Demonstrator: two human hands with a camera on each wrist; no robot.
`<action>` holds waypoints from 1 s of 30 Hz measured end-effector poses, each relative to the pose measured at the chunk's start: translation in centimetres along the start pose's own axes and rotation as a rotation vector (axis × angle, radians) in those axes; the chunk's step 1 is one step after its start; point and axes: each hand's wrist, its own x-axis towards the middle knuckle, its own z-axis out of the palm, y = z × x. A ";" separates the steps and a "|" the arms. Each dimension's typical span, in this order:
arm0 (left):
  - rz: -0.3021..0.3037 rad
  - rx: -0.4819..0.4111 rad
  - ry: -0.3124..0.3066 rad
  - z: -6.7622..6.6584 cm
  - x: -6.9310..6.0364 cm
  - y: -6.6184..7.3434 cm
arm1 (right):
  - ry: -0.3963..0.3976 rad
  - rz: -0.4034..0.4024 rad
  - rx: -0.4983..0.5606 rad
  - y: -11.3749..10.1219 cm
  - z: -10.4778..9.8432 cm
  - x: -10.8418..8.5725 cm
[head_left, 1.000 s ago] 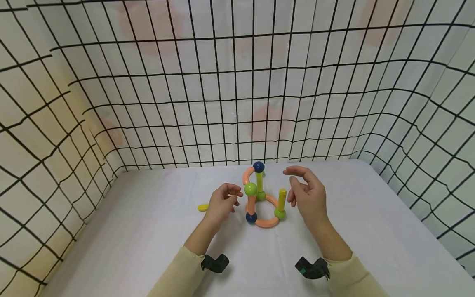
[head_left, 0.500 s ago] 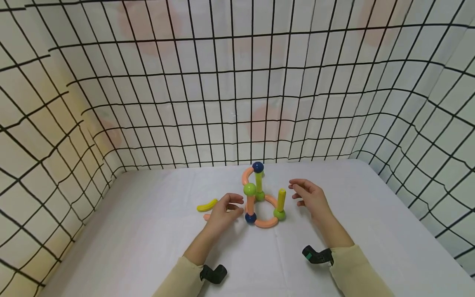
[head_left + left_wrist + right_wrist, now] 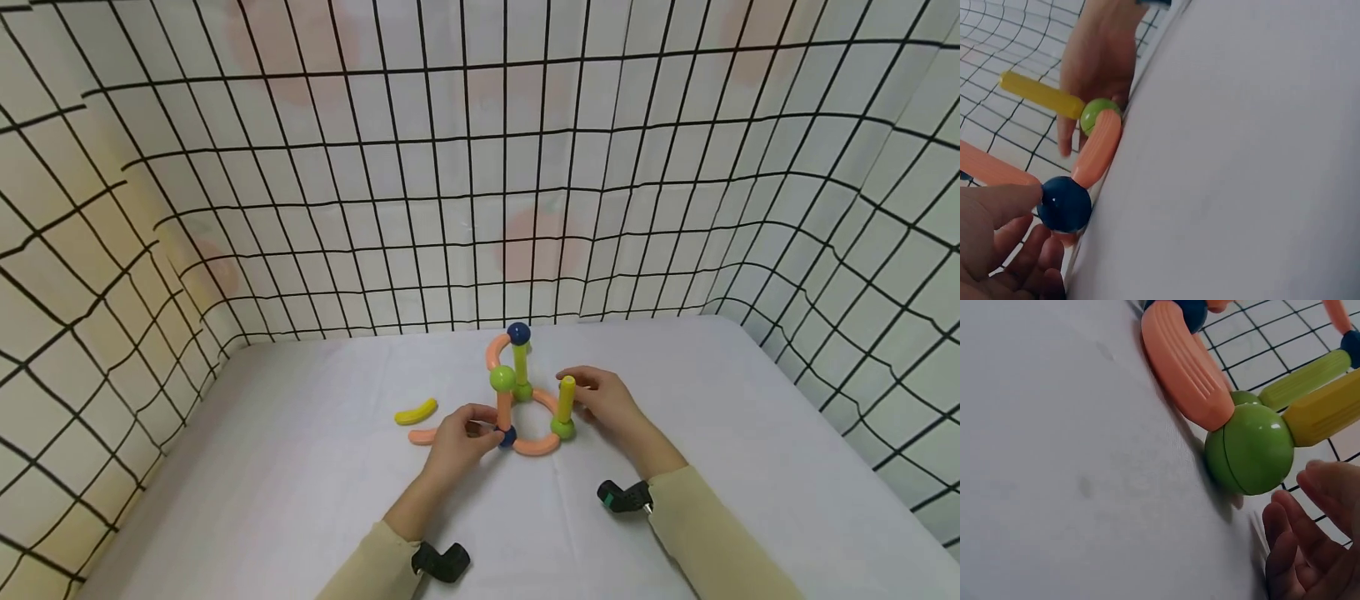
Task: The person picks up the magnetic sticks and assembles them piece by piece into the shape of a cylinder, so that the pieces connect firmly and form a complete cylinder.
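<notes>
A magnetic stick-and-ball building set stands partly assembled on the white table. Curved orange sticks (image 3: 537, 447) and balls form a ring at its base. My left hand (image 3: 459, 442) pinches the dark blue ball (image 3: 1064, 204) at the ring's near left corner, thumb against its side. From that ball rises an orange stick (image 3: 504, 410) topped by a green ball (image 3: 502, 378). At the ring's right corner, a yellow stick (image 3: 566, 402) stands on another green ball (image 3: 1250, 450). My right hand (image 3: 606, 403) is beside them; in the right wrist view its fingers are apart from that ball.
Left of the structure lie a loose curved yellow stick (image 3: 416, 412) and a loose orange stick (image 3: 422, 437), partly hidden by my left hand. A taller light green stick (image 3: 521, 365) at the back carries a blue ball (image 3: 518, 333). Black grid netting (image 3: 420, 200) surrounds the table.
My left hand has moved right and slightly down, onto the dark blue ball. My right hand has come down and inward to the yellow stick. The structure looks unchanged.
</notes>
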 end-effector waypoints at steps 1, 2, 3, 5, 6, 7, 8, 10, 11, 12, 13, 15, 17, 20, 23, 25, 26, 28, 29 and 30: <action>0.002 0.008 0.012 0.1 0.0 0.0 | -0.011 -0.009 -0.034 -0.1 0.2 0.4; 0.001 0.014 0.024 0.2 -0.1 0.0 | -0.025 -0.018 -0.058 -0.2 0.3 0.7; 0.001 0.024 0.034 0.2 -0.1 -0.1 | -0.040 -0.026 -0.077 -0.3 0.4 1.1; -0.002 0.043 0.052 0.4 -0.1 -0.1 | -0.077 -0.037 -0.099 -0.4 0.7 1.8; -0.004 0.051 0.059 0.4 -0.2 -0.1 | -0.099 -0.046 -0.110 -0.5 0.8 2.1; -0.004 0.058 0.063 0.5 -0.2 -0.2 | -0.122 -0.062 -0.120 -0.5 0.9 2.4; -0.004 0.066 0.066 0.5 -0.2 -0.2 | -0.145 -0.072 -0.119 -0.7 1.0 2.6; -0.007 0.077 0.074 0.6 -0.3 -0.3 | -0.183 -0.096 -0.131 -1.0 1.1 2.9; -0.003 0.081 0.077 0.6 -0.3 -0.3 | -0.202 -0.111 -0.142 -1.2 1.1 3.0; 0.004 0.083 0.079 0.6 -0.3 -0.3 | -0.218 -0.130 -0.155 -1.4 1.1 3.1; 0.009 0.088 0.081 0.7 -0.3 -0.3 | -0.232 -0.141 -0.165 -1.6 1.0 3.1; 0.018 0.096 0.086 0.8 -0.3 -0.3 | -0.258 -0.167 -0.195 -1.9 1.0 3.2; 0.027 0.103 0.089 0.8 -0.3 -0.3 | -0.286 -0.193 -0.214 -1.9 0.9 3.4; 0.029 0.117 0.094 0.9 -0.4 -0.2 | -0.329 -0.216 -0.210 -2.0 1.0 3.7; 0.031 0.134 0.098 0.9 -0.5 -0.1 | -0.365 -0.193 -0.169 -2.3 1.0 3.8; 0.040 0.150 0.098 1.0 -0.5 0.0 | -0.377 -0.165 -0.153 -2.6 1.0 3.9; 0.041 0.153 0.099 1.1 -0.5 0.0 | -0.383 -0.154 -0.148 -2.7 1.1 3.9; 0.043 0.160 0.101 1.2 -0.5 0.0 | -0.393 -0.137 -0.139 -2.8 1.1 4.0; 0.041 0.162 0.101 1.2 -0.5 0.0 | -0.396 -0.134 -0.138 -2.9 1.2 4.0; 0.039 0.163 0.102 1.2 -0.5 0.0 | -0.401 -0.135 -0.139 -2.9 1.2 4.0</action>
